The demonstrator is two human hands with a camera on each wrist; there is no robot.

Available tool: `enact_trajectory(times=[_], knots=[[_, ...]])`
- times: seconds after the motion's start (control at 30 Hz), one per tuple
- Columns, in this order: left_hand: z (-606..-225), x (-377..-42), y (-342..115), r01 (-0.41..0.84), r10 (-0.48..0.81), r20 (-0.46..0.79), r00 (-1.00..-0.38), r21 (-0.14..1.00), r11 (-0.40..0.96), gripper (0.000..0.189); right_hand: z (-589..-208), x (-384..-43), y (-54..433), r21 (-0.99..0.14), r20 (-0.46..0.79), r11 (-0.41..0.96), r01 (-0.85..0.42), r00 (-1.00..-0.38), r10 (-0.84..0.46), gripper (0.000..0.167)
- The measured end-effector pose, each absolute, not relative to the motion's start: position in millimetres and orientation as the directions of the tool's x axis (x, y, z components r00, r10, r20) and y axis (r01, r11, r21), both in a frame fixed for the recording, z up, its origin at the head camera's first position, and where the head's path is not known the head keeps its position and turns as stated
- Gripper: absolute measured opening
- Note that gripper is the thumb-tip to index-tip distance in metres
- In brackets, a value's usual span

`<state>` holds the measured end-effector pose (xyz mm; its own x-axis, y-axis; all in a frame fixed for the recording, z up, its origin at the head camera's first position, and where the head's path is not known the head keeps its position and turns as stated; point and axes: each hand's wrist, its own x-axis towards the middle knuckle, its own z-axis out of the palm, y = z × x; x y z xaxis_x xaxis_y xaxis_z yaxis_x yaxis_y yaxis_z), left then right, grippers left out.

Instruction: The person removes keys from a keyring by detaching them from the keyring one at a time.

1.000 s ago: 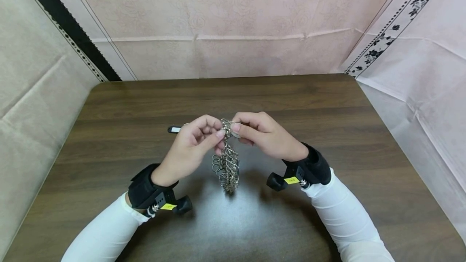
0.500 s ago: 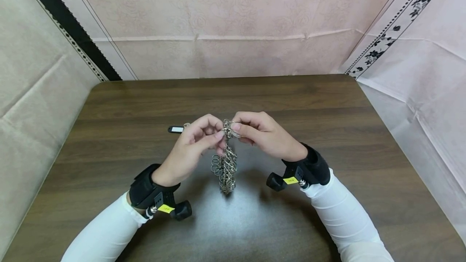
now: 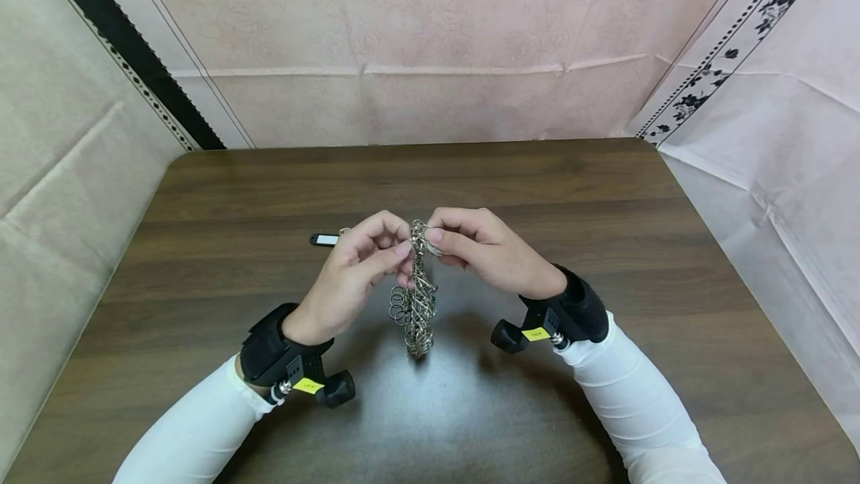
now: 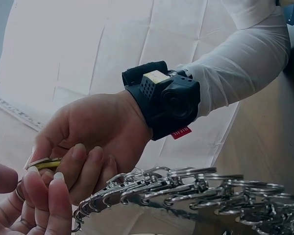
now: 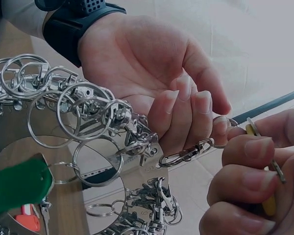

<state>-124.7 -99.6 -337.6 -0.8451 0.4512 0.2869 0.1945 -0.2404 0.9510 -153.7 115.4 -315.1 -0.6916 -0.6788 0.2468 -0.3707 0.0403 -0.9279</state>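
Observation:
In the head view a dense bunch of silver snap hooks and split rings (image 3: 419, 312) hangs between the hands, above the table. My left hand (image 3: 352, 275) pinches a small ring with a snap hook (image 5: 188, 155) linked to it, seen in the right wrist view. My right hand (image 3: 485, 251) grips a yellow tag (image 5: 269, 204) together with a thin metal ring, its fingers partly hiding them. The two hands' fingertips almost meet. A flat numbered metal plate (image 5: 152, 172) carries the hooks. From one ring dangles a green tag (image 5: 20, 186).
A black tag with a white label (image 3: 324, 240) shows beyond my left hand. Lower in the right wrist view is a red key tag (image 5: 27, 221). The brown wooden table (image 3: 537, 185) has pale cloth walls (image 3: 416, 43) at its back and sides.
The hanging bunch has swung slightly left and steadied. Both hands stay almost in place, with the same grips.

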Motion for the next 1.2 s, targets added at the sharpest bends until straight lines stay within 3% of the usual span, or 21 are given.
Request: enact_trajectory(times=[0.8, 1.2], knots=[[-337.5, -124.3, -101.0, 0.285, 0.407, 0.339, -0.848, 0.94, -0.188, 0.004, -316.8, -149.4, 110.0, -0.922, 0.268, 0.02, -0.387, -0.673, -0.689, 0.02], [-338.4, -122.4, -101.6, 0.486, 0.343, 0.444, -0.828, 0.873, 0.043, 0.003, -316.3, -146.8, 108.6, -0.941, 0.232, 0.019, -0.338, -0.686, -0.689, 0.021]])
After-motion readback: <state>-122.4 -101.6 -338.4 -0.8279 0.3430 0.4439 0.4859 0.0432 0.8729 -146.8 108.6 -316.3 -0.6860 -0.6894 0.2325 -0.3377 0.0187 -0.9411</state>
